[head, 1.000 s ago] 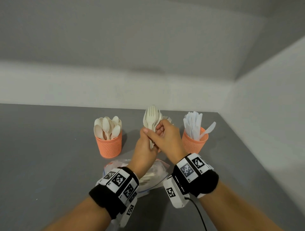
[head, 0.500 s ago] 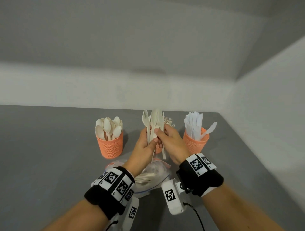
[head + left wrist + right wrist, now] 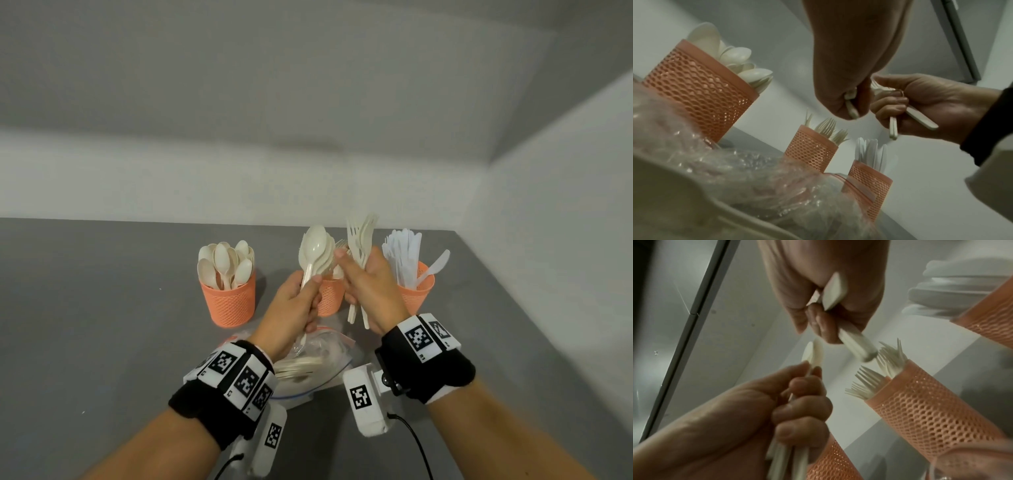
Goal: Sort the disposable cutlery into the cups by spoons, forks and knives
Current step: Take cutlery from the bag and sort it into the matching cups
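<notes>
In the head view my left hand (image 3: 298,305) grips a bunch of cream spoons (image 3: 317,246) by the handles, bowls up. Just to its right, my right hand (image 3: 371,287) grips a few cream forks (image 3: 359,236), tines up. Both bunches hover above the middle orange mesh cup (image 3: 330,299), which holds forks (image 3: 827,128). The left cup (image 3: 229,303) is full of spoons (image 3: 224,262). The right cup (image 3: 418,294) holds white knives (image 3: 404,253). In the right wrist view the fork handles (image 3: 855,340) stick out below my right hand's fingers (image 3: 824,327).
A clear zip bag (image 3: 318,363) with more cutlery inside lies on the grey table (image 3: 102,325), just in front of the cups and under my wrists. White walls close the table at the back and on the right.
The single bunch that both hands held together has been split. My right hand drew the forks off to the right; my left hand keeps the spoons.
</notes>
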Motion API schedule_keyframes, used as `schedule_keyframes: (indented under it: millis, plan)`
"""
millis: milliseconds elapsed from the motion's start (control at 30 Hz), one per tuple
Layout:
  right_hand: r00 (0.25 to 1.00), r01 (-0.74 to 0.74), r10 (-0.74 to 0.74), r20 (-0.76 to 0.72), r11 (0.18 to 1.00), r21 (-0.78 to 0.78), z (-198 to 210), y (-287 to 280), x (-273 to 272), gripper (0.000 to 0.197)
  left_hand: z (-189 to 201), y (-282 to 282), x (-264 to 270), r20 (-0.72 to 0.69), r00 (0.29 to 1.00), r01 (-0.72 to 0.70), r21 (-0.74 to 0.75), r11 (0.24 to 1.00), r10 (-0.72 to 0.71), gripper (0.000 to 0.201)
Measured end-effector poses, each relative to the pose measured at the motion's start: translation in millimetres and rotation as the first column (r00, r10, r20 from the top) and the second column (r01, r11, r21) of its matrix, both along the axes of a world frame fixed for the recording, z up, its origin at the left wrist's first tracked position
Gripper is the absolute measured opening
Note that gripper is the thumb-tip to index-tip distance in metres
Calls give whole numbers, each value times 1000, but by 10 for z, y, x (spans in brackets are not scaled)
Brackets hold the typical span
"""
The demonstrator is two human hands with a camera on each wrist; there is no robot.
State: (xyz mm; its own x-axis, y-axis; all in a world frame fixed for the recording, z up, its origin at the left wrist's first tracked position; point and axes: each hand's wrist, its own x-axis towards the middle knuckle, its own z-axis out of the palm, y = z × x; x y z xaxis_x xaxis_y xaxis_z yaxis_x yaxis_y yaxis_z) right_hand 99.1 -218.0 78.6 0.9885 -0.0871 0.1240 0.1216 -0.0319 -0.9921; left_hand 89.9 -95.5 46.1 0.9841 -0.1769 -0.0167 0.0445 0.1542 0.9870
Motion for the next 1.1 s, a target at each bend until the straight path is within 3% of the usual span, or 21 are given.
schedule_keyframes:
  millis: [100,167,267,367,467,567,667,867,967,1100]
  plan:
    - [997,-26,26,77,1000,-4,49,32,-75,8,-40,1,6,94,995,-37,123,992,25,4]
    - [992,-39,45,119,998,-52,75,82,-108,8,-81,-11,19,173,982,-116,246,962,74,19]
    - [987,22,18,158,968,-252,33,167,-68,12,-103,-49,-3,303,950,-189,381,905,71,38]
    - [982,108,-29,189,901,-419,-38,231,-4,24,-105,-92,-55,391,919,-237,446,863,50,42]
    - [979,165,-92,184,885,-436,-66,261,63,23,-145,-76,-91,475,879,-307,488,817,46,41]
    - [981,174,-146,128,953,-248,-42,287,77,18,-156,-19,-107,505,863,-321,504,802,28,49]
    - [985,118,-119,125,993,18,98,265,55,18,-82,48,-75,464,881,-328,464,823,89,47]
    - [964,148,-194,183,960,237,265,-76,347,11,-112,327,25,315,933,-305,434,848,175,23]
    - [958,195,-223,178,968,159,149,-127,477,14,-133,395,58,226,960,-235,337,912,164,12]
    - [947,253,-259,191,966,52,64,-28,627,13,-78,463,86,65,988,-150,153,977,141,18]
